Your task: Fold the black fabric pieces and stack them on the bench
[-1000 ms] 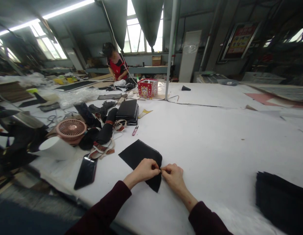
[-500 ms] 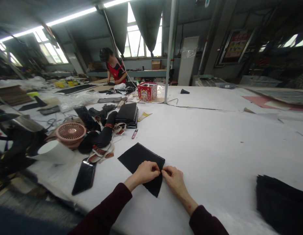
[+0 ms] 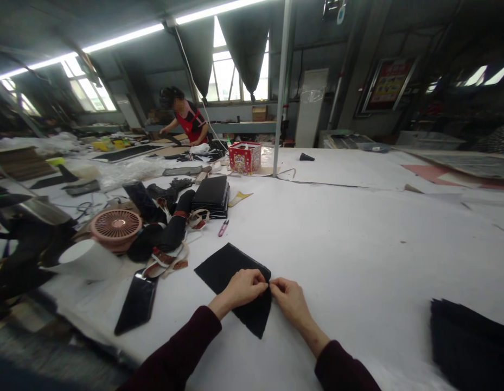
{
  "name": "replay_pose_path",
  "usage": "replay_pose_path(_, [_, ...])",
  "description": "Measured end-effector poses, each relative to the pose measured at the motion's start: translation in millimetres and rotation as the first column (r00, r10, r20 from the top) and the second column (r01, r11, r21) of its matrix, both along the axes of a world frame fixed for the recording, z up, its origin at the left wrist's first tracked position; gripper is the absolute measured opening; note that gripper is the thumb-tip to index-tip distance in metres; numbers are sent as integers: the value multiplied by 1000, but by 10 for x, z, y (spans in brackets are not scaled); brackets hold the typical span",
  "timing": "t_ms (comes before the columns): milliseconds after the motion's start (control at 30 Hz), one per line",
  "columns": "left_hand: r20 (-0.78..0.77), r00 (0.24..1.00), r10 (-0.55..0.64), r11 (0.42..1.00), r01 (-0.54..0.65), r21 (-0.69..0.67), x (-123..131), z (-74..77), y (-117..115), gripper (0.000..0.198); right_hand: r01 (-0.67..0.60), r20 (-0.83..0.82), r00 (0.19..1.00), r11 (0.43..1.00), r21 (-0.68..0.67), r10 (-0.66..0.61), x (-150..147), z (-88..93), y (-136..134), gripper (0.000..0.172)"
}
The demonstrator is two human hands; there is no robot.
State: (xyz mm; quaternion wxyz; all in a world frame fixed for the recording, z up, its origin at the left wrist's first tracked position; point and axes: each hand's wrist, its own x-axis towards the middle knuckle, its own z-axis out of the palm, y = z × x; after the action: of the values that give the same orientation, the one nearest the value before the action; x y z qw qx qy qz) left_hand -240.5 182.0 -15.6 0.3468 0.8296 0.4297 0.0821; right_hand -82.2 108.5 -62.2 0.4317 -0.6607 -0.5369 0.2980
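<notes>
A black fabric piece (image 3: 227, 266) lies at a slant on the white table (image 3: 337, 244). My left hand (image 3: 247, 287) rests over its right half, fingers closed in a pinch near the right edge. Meeting it from the other side, my right hand (image 3: 288, 296) pinches that same edge between thumb and forefinger. The fingertips of both hands almost touch, and they hide the bit of edge between them. Beyond the fabric lies a small pair of pink-handled thread snips (image 3: 223, 228).
Left of the fabric are a phone (image 3: 136, 301), a pink fan (image 3: 116, 228) and a stack of black pieces (image 3: 211, 198). More black fabric (image 3: 471, 342) lies at the lower right. A metal pole (image 3: 281, 92) rises behind a red box (image 3: 244, 157). A co-worker (image 3: 189, 122) stands across the table.
The view has tilted up slightly. My hands keep their pinch at the fabric's right edge, with hardly any movement. The co-worker has leaned and stretched one arm to the left.
</notes>
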Motion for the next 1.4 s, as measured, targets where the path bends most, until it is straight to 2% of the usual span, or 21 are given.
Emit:
replay_pose_path(267, [-25, 1000, -8, 1000, 8, -5, 54, 57, 47, 28, 6, -9, 1000, 1000, -1, -6, -2, 0, -3, 26])
replay_pose_path(500, [-30, 999, -37, 999, 37, 27, 51, 41, 62, 23, -2, -37, 999, 1000, 22, 2, 11, -8, -10, 24])
replay_pose_path(600, [-12, 998, -64, 996, 64, 57, 0, 41, 14, 21, -12, -70, 997, 999, 47, 16, 47, -6, -53, 24])
replay_pose_path(733, [-12, 994, -109, 987, 109, 115, -168, 104, -161, 15, 8, -136, 991, 996, 85, 3, 111, -44, -163, 30])
replay_pose_path(867, [-184, 961, -208, 932, 252, 260, -352, 169, -400, 10, 45, -210, 978, 991, 129, -18, 141, -126, -276, 28])
replay_pose_path(1000, [-383, 876, -294, 842, 427, 331, -400, 96, -575, 11, 68, -200, 979, 987, 145, -38, 128, -174, -351, 27])
replay_pose_path(1167, [-467, 832, -299, 785, 493, 375, -329, -2, -633, 16, 62, -171, 985, 987, 148, -36, 114, -149, -452, 26])
replay_pose_path(1233, [-462, 835, -298, 794, 486, 365, -311, 12, -614, 14, 59, -172, 985, 988, 141, -34, 111, -134, -499, 26])
replay_pose_path(1400, [-377, 884, -277, 862, 401, 308, -326, 94, -513, 14, 46, -147, 989, 991, 126, -27, 94, -110, -592, 24])
